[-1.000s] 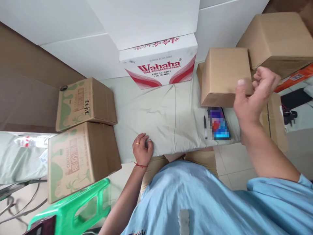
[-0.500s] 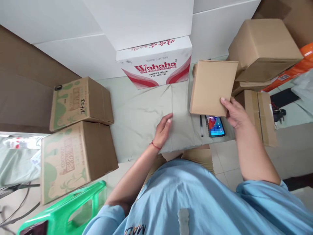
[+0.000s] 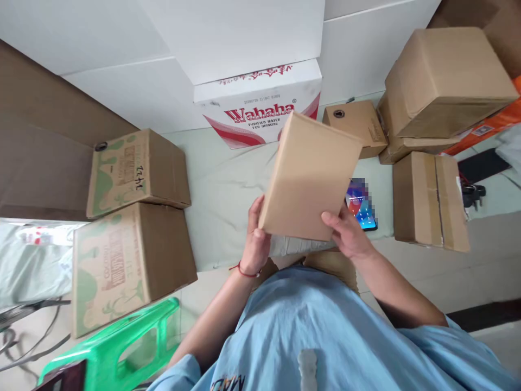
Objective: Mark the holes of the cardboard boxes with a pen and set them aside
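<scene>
A plain brown cardboard box (image 3: 311, 179) is held tilted above the cloth-covered table (image 3: 220, 184), in front of my body. My left hand (image 3: 257, 239) grips its lower left corner, thumb on the near edge and fingers along the side. At the lower right corner, my right hand (image 3: 348, 231) is closed on the box with the thumb on its face; the other fingers are hidden behind it. A lit smartphone (image 3: 362, 209) lies on the cloth just right of the box, partly covered from view by it.
A white Wahaha water carton (image 3: 260, 117) stands at the back. Two printed coconut cartons (image 3: 169, 239) are on the left, above a green plastic stool (image 3: 109, 347). On the right are a small brown box (image 3: 358, 127), a large carton (image 3: 451, 81), a taped carton (image 3: 429, 198) and keys (image 3: 474, 195).
The brown box has moved left and toward me with my right hand, uncovering a small box behind it. My left hand, earlier free above the cloth, has taken hold of its left side.
</scene>
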Demonstrator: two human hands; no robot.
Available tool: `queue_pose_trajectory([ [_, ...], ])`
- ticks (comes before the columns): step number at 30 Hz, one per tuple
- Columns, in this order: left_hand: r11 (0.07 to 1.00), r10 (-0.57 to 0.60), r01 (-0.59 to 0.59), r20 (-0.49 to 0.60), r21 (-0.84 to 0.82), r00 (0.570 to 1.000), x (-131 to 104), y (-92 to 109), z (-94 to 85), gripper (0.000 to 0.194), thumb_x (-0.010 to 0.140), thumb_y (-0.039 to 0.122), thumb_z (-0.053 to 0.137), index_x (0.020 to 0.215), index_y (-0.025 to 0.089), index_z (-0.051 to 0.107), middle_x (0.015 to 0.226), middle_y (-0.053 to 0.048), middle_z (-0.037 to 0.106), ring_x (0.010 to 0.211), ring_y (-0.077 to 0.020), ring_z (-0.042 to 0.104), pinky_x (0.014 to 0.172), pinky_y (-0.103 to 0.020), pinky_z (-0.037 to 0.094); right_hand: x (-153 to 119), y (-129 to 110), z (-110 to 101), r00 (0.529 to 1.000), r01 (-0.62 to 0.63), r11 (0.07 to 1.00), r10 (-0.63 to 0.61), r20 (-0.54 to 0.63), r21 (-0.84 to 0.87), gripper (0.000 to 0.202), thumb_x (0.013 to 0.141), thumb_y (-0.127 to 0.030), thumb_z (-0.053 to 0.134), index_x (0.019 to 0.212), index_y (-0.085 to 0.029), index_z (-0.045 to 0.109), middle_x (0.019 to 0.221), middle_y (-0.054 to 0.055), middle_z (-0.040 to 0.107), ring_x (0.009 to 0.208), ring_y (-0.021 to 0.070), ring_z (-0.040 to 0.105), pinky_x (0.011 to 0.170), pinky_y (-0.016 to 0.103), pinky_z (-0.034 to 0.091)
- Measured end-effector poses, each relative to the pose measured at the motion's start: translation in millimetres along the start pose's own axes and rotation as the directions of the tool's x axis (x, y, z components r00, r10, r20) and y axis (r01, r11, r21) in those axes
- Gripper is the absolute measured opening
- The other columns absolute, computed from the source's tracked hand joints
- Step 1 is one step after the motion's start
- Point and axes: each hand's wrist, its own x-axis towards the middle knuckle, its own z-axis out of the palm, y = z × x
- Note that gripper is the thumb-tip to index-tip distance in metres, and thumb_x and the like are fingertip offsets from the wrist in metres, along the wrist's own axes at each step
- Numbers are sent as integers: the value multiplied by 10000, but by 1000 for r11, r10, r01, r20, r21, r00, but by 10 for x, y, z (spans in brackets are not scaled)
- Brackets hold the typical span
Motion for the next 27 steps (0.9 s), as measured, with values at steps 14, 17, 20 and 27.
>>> queue_pose_trajectory([
  [14, 791, 333, -326, 82, 518, 939, -278, 225, -874, 1172, 785, 860, 811, 1683, 384, 228, 1711, -221, 414, 1611, -446, 480, 1214, -644, 537, 82, 496, -36, 982, -38, 978, -2, -190, -207, 662, 778, -365, 793, 1406, -303, 595, 1384, 85, 697, 1044, 233, 716, 1048, 504, 601],
  [17, 829, 244, -277, 131, 486, 961, -281, 211, -948, 1161, 842, 811, 805, 1730, 435, 158, 1867, -201, 182, 1717, -444, 317, 1269, -665, 487, 126, 401, -190, 956, 9, 940, -108, -273, -341, 712, 768, -343, 732, 1461, -285, 578, 1549, 126, 613, 1017, 227, 713, 1013, 505, 613],
  [20, 907, 198, -204, 55, 368, 979, -316, 163, -971, 1146, 883, 714, 841, 1762, 452, 153, 1904, -155, 119, 1755, -412, 225, 1316, -638, 443, 119, 375, -286, 965, -8, 925, -93, -245, -379, 621, 784, -355, 724, 1396, -272, 655, 1471, 109, 692, 949, 225, 720, 924, 475, 635],
  [27, 994, 26, -38, -113, -100, 993, -461, 62, -878, 802, 892, 510, 902, 1610, 313, 604, 1657, -132, 612, 1569, -343, 563, 1277, -441, 502, -17, 378, -274, 982, 189, 869, -172, 79, -457, 494, 958, -314, 701, 1449, -267, 721, 1212, 80, 804, 821, 193, 773, 883, 411, 676],
])
